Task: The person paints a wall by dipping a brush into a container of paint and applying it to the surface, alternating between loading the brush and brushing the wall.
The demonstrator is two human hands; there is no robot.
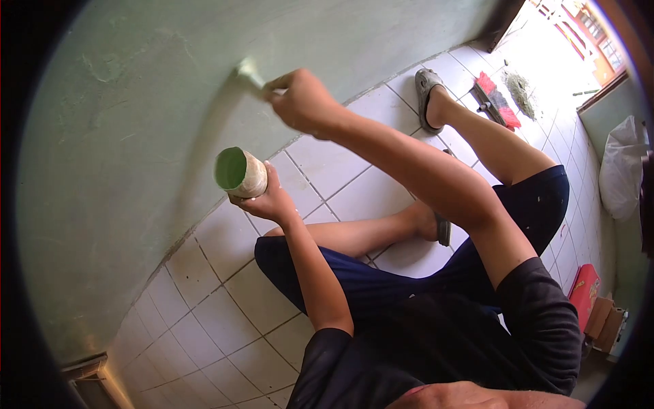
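My right hand [303,102] is closed around the handle of a paintbrush [249,72]. The brush's pale bristles are against the green wall [143,109], or very close to it. Lower and to the left, my left hand [269,201] grips a paint cup [255,176] from below and the side. The cup is tilted with its mouth towards the wall, and its inside looks light green. Its outside is whitish and smeared.
White floor tiles [231,300] meet the wall's base. A red-bristled broom head [496,102] lies beyond my clog [429,99], beside a heap of debris [520,92] near the bright doorway. A white plastic bag [620,167] and a red box [584,293] are at right.
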